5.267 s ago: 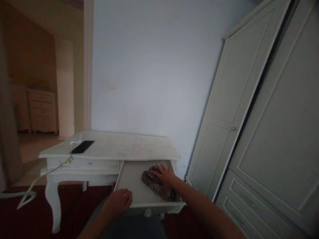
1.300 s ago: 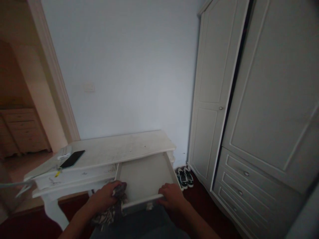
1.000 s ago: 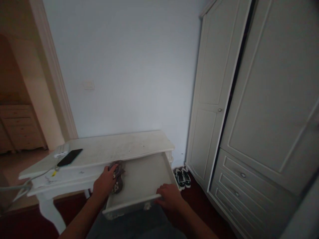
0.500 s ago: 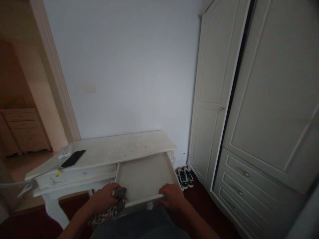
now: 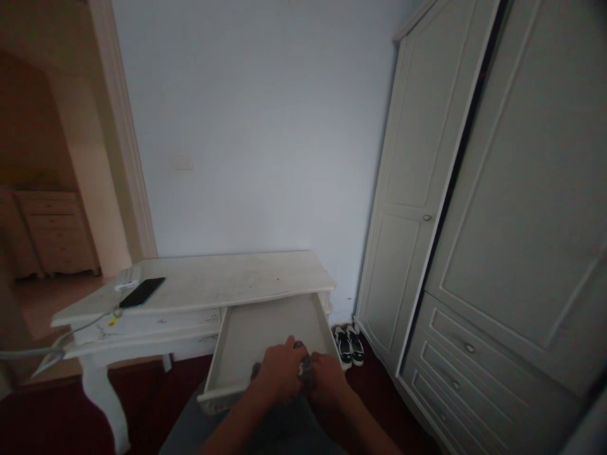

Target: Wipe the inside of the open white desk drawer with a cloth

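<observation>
A white drawer (image 5: 222, 373) is pulled out of a white table (image 5: 237, 272) toward my body. My left hand (image 5: 282, 366) is closed around a crumpled grey-and-white patterned cloth (image 5: 305, 371), over the drawer's front panel. Parts of the cloth poke out on both sides of the fingers. Right beside it, my right hand (image 5: 328, 377) is closed at the right part of the front panel, close against the cloth. Its fingertips are hidden, and the cloth lies between the two hands.
A dark phone (image 5: 142, 292) lies on the table's left end, with a cable (image 5: 90, 325) running off to the left. Black-and-white shoes (image 5: 348, 345) stand on the dark red floor. A white wardrobe (image 5: 403, 253) rises at the right. At the left is a doorway.
My left hand has moved right with the cloth, from the drawer's front left corner to beside my right hand. My right hand stays at the front panel. The view has shifted slightly.
</observation>
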`<act>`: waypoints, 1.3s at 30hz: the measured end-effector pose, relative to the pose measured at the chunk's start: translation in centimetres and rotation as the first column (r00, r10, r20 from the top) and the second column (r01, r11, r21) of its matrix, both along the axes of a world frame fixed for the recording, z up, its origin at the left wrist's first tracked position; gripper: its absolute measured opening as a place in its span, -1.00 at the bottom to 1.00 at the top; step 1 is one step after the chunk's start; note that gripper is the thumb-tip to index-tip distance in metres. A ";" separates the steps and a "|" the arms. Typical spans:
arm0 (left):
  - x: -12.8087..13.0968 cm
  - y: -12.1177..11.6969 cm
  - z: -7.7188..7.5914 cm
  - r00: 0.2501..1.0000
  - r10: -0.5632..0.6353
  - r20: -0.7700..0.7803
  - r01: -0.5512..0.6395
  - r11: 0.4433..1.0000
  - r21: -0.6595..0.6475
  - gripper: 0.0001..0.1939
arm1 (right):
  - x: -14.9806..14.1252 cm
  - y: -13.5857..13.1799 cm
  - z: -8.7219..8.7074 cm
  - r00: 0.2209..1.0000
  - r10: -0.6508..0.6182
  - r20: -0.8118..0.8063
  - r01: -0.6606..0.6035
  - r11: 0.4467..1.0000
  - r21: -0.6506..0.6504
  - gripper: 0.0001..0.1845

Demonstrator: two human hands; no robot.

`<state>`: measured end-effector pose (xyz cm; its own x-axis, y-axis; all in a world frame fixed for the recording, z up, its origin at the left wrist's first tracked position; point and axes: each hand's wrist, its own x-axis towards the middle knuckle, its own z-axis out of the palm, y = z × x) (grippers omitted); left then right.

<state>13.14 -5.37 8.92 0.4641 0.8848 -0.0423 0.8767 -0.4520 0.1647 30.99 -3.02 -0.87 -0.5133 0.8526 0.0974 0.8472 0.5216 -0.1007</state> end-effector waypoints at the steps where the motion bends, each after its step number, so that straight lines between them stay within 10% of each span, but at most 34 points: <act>1: 0.2 -0.2 -0.3 1.000 0.001 -0.007 -0.001 1.000 0.004 -0.49 | 0.0 0.1 -0.1 1.000 -0.001 -0.004 0.001 1.000 -0.005 -0.62; 17: -15.6 -1.9 -1.3 0.936 0.328 -0.130 -0.334 0.942 -0.026 -0.32 | 0.3 -0.1 -0.2 1.000 0.019 0.003 -0.019 1.000 0.007 -0.51; 31: 1.4 -0.3 -1.0 0.996 0.040 0.080 -0.042 0.999 0.024 -0.48 | 0.1 0.2 -0.2 0.994 -0.040 -0.098 0.040 0.999 -0.007 -0.61; 39: -3.6 -1.2 -3.3 0.970 0.129 0.206 -0.117 0.991 -0.072 -0.34 | 0.2 0.1 -0.7 0.996 -0.029 -0.084 0.031 0.999 0.026 -0.60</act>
